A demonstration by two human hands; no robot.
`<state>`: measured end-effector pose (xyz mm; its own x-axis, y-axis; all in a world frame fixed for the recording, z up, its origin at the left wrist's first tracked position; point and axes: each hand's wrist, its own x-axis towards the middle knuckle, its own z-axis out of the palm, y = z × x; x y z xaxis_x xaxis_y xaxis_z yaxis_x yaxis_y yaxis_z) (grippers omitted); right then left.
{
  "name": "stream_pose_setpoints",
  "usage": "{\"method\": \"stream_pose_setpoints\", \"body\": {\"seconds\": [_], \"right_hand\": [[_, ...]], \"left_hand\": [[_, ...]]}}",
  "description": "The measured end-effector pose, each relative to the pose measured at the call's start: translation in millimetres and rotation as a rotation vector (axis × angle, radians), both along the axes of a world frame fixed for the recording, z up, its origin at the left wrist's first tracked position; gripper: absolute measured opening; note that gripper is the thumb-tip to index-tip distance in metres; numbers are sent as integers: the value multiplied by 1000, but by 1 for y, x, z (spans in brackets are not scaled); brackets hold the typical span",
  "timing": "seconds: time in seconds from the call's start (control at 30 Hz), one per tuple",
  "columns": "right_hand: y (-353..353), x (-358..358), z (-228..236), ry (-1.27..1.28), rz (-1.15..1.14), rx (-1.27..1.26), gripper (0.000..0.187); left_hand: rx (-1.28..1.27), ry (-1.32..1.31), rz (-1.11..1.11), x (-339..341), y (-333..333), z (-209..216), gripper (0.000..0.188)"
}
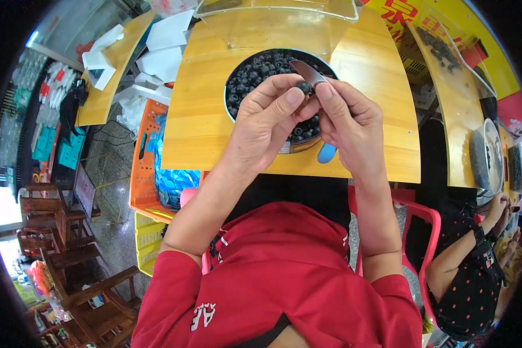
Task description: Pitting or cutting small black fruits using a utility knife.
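Note:
My left hand [263, 120] pinches a small dark round fruit [303, 87] between thumb and fingertips. Closed around a small knife [308, 72] is my right hand [352, 124]; its blade points up and left beside the fruit, and the blue handle end [326, 153] sticks out below the palm. Both hands meet above a round bowl [225, 93] on the wooden table, full of similar dark fruits [264, 65]. My hands hide the bowl's lower middle, and whether the blade touches the fruit I cannot tell.
A clear plastic bin [272, 35] stands behind the bowl on the table [383, 139]. At the left, an orange crate [142, 191] holds blue packets, with a yellow crate [147, 243] below. To the right, another person's arm [455, 255] is near a second table [455, 139] with a bowl [486, 156].

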<state>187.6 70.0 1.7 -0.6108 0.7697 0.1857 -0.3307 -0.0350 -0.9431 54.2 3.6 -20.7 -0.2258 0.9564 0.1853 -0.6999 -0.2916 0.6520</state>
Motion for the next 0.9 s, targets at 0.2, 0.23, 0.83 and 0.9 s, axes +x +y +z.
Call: {"method": "stream_pose_setpoints", "body": {"seconds": [0.2,0.23,0.83,0.9], "right_hand": [[-2,0,4,78,52,-81,27],[-2,0,5,77,51,-81,27],[6,-1,-2,88,-11,-150,26],[12,3,3,93,-55,-83,27]], "left_hand": [[-26,13,47,3,1,1,18],[-38,30,75,3,1,1,18],[-92,-131,60,-10,0,13,20],[-133,-154,37,-36,-7,16,21]]}}
